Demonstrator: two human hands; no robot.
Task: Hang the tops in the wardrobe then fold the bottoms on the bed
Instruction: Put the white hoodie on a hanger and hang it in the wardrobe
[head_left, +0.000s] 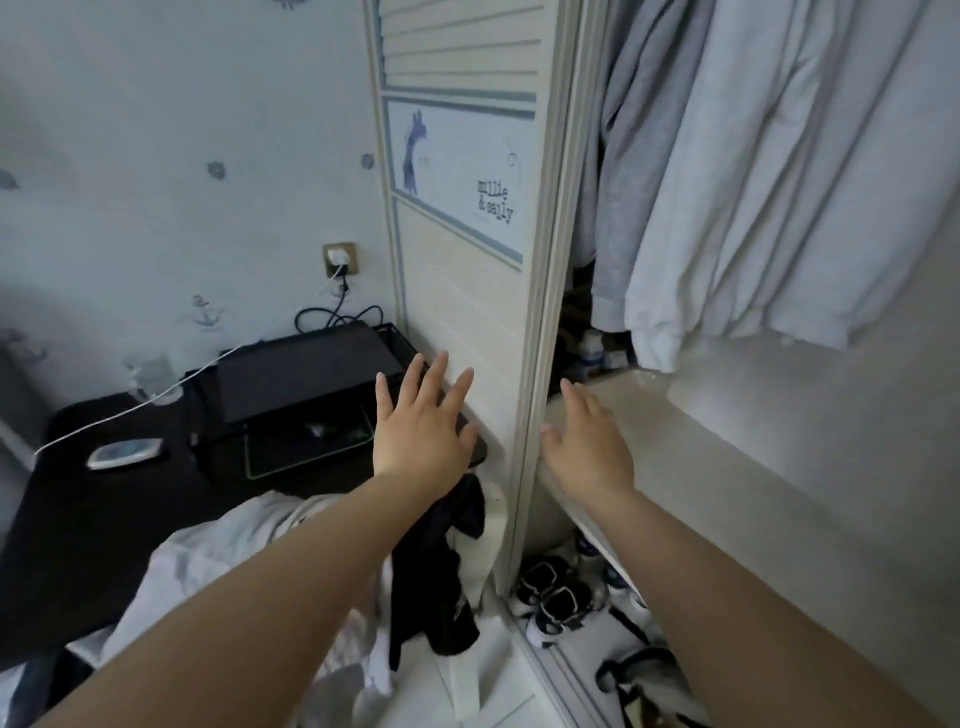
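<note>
Both hands empty, fingers spread: left hand (423, 423) flat by door (467, 322), right hand (587, 441) nearer hanging tops (769, 171) at 1 o'clock, hanging vertical.

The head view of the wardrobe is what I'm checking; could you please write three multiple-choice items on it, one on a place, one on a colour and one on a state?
1. Where is the left hand?
A. In front of the sliding wardrobe door
B. On the hanging clothes
C. On the shoes

2. What colour is the garment draped below the left hand?
A. Red
B. Black
C. Yellow

3. How are the hands?
A. Both grip hangers
B. One holds a phone
C. Both open, holding nothing

Answers:
1. A, its spread fingers lie over the cream door panel.
2. B, it hangs dark against the white fabric beside it.
3. C, the right hand also has straight fingers, at the door's edge by the white ledge.
</note>
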